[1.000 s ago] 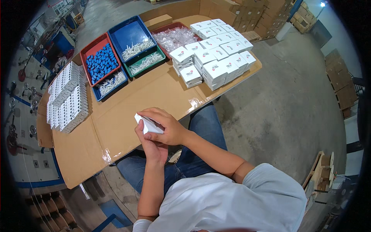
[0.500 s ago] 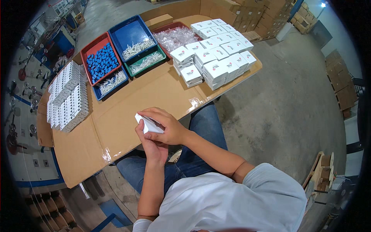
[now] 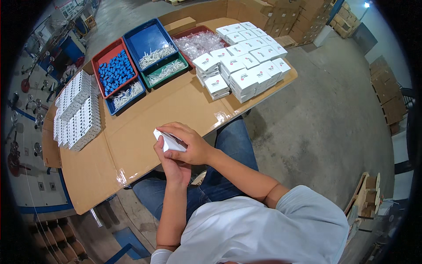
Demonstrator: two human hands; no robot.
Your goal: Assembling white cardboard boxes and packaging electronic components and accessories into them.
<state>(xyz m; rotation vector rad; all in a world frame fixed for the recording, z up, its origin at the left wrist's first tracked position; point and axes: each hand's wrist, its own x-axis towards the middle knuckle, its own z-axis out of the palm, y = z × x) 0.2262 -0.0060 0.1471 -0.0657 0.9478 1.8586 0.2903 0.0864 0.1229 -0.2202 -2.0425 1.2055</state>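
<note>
Left forearm (image 3: 172, 215) runs pretty much straight up, left hand (image 3: 175, 169) cupped underneath with its thumb (image 3: 159, 142) raised. Right forearm (image 3: 241, 175) slants in from the right, and the right hand (image 3: 195, 145) is kinda curled over the top.

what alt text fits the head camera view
A person's hands hold a small white box at the near edge of a brown cardboard-covered table. On it, left to right: stacked white blocks with dark spots; red, blue and green plastic trays, some holding small blue or white parts; stacked flat white boxes.
</note>
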